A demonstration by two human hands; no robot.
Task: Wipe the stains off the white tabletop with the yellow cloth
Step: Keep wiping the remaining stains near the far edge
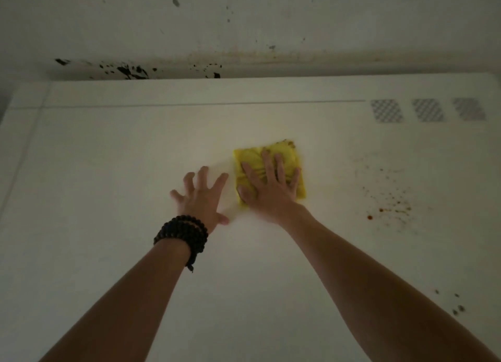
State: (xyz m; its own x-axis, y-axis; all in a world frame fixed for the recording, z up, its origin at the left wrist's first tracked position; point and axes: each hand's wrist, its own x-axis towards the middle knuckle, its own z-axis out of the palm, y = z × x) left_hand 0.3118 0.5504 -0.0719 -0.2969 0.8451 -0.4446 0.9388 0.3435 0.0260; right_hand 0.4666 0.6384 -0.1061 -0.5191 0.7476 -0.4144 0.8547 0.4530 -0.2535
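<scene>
Mid-wipe, my right hand (271, 185) presses flat on the yellow cloth (291, 158), left hand (202, 196) splayed empty on the surface (108, 171); next, sweep right onto the reddish stains (390, 201).

Head camera looks down, close over tabletop (108, 171)

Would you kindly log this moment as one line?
right hand flat on yellow cloth | left hand spread on tabletop | reddish stains right of cloth, unwiped

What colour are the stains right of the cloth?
Reddish-brown specks, seen in the head view.
</scene>
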